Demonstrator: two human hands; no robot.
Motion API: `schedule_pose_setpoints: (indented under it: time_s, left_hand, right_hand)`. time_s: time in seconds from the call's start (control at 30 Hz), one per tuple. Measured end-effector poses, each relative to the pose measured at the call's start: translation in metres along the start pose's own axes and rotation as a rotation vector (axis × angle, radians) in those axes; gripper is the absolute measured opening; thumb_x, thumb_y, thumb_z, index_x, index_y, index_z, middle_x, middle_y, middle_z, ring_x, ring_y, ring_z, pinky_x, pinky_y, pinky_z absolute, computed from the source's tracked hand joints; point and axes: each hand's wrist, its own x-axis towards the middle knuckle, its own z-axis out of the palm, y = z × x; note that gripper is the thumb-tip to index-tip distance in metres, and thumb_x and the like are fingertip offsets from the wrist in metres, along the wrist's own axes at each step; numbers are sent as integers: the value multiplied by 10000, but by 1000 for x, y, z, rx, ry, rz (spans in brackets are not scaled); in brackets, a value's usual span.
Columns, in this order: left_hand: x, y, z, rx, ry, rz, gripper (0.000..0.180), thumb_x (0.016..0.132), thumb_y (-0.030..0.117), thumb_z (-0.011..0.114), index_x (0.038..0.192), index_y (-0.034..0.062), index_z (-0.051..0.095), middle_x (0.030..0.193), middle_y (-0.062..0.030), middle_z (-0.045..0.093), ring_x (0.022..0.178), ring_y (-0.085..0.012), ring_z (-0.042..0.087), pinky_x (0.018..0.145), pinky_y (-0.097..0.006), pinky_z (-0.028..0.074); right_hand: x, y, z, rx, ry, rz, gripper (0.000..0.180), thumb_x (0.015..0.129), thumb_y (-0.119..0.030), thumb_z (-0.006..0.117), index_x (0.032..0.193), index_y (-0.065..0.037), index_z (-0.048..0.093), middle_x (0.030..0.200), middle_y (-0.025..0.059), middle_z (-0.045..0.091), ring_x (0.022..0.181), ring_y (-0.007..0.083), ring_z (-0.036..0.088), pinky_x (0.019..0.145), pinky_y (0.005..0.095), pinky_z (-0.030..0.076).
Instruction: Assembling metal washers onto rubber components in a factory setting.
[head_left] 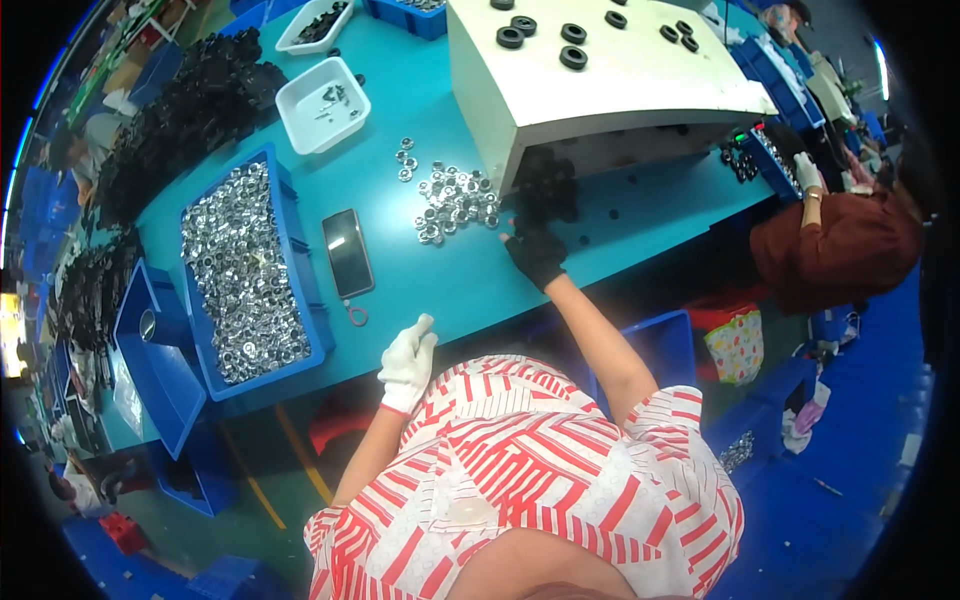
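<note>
Left hand: the left hand (407,362), in a white glove, hangs at the near edge of the teal table (470,290), at about 7 o'clock from the picture's middle; its fingers are curled loosely together, thumb up, and hold nothing that shows.
Right hand: the right hand (537,254), in a dark glove, lies on the table at about 12 o'clock from the left hand's side, fingers spread toward the black parts; whether it grips one I cannot tell.
Black parts: a heap of black parts (545,190) sits under the mouth of the white machine housing (600,80), just at 12 o'clock of the right hand, touching its fingertips or nearly so.
Loose nuts: a scatter of shiny metal nuts (455,200) lies on the table at 10 o'clock of the right hand, near it.
Blue bin: a blue bin (300,270) full of the same shiny nuts stands at 10 o'clock of the left hand.
Phone: a dark phone (347,253) lies flat between the bin and the loose nuts.
White tray: a white tray (322,105) with a few small pieces sits at 12 o'clock of the bin.
Black rings: several black rings (573,58) rest on top of the housing.
Neighbour: another person in a dark red top (835,250) works at 3 o'clock.
</note>
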Motion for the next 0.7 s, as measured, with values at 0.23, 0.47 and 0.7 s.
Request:
schedule_pose_setpoints:
  time_s: [0.23, 0.47, 0.7]
  left_hand:
    - [6, -21, -18, -176, 35, -177, 274, 883, 164, 584, 1111, 23, 641, 1109, -162, 644, 1003, -245, 635, 875, -311, 478]
    - [12, -45, -20, -207, 59, -195, 292, 881, 123, 603, 1134, -24, 611, 1129, -153, 643, 1059, -216, 611, 925, -304, 456]
    - [-1, -50, -18, -124, 34, -235, 273, 869, 109, 599, 1107, -22, 630, 1124, -167, 640, 1064, -237, 610, 938, -312, 450]
  right_hand:
    - [42, -31, 22, -178, -9, 71, 568, 736, -393, 646, 1185, -75, 506, 1107, 166, 598, 1050, 343, 565, 879, 453, 450]
    - [62, 49, -13, -254, 491, -346, 557, 853, -330, 585, 1341, -104, 442, 1227, 148, 553, 1152, 314, 509, 942, 415, 416]
    - [184, 173, -100, -489, 440, -198, 384, 876, -214, 464, 1241, -115, 531, 1322, 144, 479, 1208, 323, 452, 1008, 409, 377]
